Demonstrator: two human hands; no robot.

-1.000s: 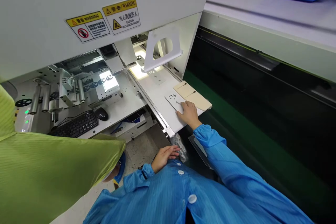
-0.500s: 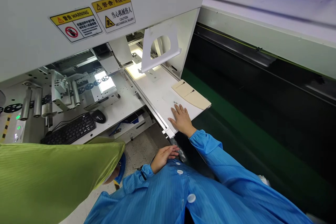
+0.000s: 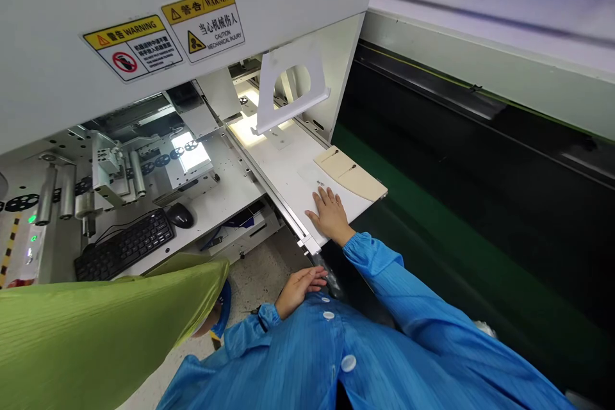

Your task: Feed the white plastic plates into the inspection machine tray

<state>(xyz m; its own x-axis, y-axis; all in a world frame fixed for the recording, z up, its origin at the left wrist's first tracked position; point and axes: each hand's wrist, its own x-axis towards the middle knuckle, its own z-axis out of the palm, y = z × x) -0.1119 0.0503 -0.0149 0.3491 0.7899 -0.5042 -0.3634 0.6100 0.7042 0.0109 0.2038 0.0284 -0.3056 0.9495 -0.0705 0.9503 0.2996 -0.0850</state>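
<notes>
My right hand (image 3: pixel 331 214) lies flat, fingers spread, on a white feed board (image 3: pixel 283 163) that runs into the machine. Just beyond its fingertips is a thin, see-through sheet (image 3: pixel 309 174) with small dark print. A cream-coloured plate (image 3: pixel 353 172) with two small dark marks sits along the board's right side, apart from the hand. My left hand (image 3: pixel 298 288) rests in front of my blue smock, palm turned inward, its fingers stretched and nothing visible in them. Farther up the board, another faint sheet (image 3: pixel 278 139) lies near the lit area.
The white machine housing (image 3: pixel 168 96) overhangs the board, with a bent white guard (image 3: pixel 293 93) over its opening. At left are metal rollers (image 3: pixel 57 192), a keyboard (image 3: pixel 127 243) and a mouse (image 3: pixel 180 215). A person in a green garment (image 3: pixel 106 327) is close by on the left. A dark conveyor belt (image 3: pixel 456 160) runs at right.
My right hand has drawn back slightly toward me and left, showing more of the print beyond its fingertips. The left hand stays in place.
</notes>
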